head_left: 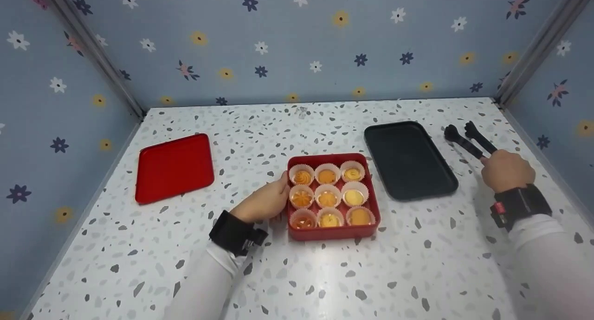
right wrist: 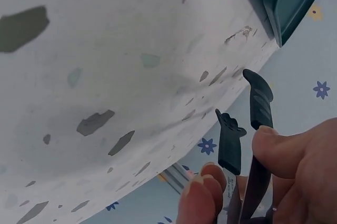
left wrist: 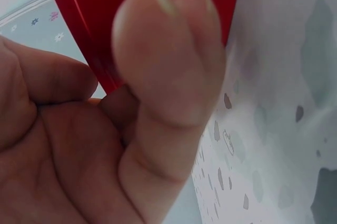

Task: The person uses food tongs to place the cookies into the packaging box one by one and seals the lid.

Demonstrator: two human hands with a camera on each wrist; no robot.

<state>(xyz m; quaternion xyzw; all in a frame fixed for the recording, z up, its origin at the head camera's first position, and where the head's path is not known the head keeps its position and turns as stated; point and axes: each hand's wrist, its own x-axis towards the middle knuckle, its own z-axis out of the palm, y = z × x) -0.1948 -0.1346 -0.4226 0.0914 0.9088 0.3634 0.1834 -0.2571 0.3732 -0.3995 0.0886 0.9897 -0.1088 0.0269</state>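
Observation:
At the middle of the table sits a red square box (head_left: 333,234), filled with small golden pastries (head_left: 327,198) in pale paper cups, set in rows. My left hand (head_left: 265,201) holds the left wall of this box near its rim. In the left wrist view the fingers (left wrist: 168,76) are curled in front of the red wall, with the thumb at its edge. On the right, my right hand (head_left: 508,171) grips a pair of black tongs (head_left: 480,139) by the handles. The tongs' tips stand apart with nothing between them, pointing toward the back of the table.
A dark rectangular tray (head_left: 410,162) lies between the box and the tongs. Farther left is a flat red tray (head_left: 175,169). Flowered blue panels (head_left: 297,46) enclose the speckled table (head_left: 325,283) at the back and both sides.

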